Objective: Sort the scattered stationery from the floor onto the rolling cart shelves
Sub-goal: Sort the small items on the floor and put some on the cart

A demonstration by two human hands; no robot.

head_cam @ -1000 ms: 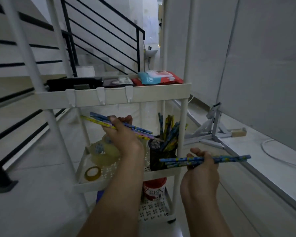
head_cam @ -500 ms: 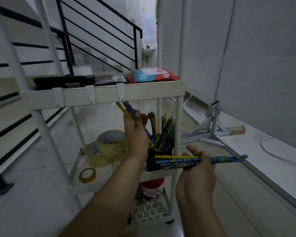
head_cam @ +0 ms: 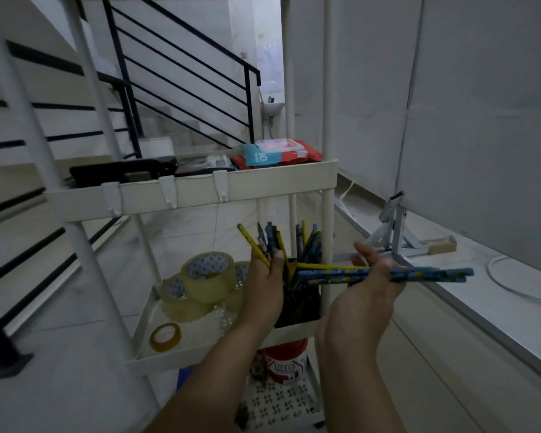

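A: Listing what is in hand. Left hand: gripping a bunch of pencils, tips up, just left of the black pencil cup on the cart's middle shelf. Right hand: palm up, fingers loosely curled under a second bunch lying level, ends poking far right past the cart post.

B: Cup status?

A: Already crowded with pencils. Risk one: the left bunch catches on those standing inside, tips the cup or spills a few off the shelf edge.

B: And the right bunch?

A: Risk two: that hold looks slack, so a tilt could let pencils roll off the palm to the floor. Risk three: the long ends could knock the post as they swing in.

B: Neighbours?

A: Tape rolls left of the cup, close enough to be nudged.
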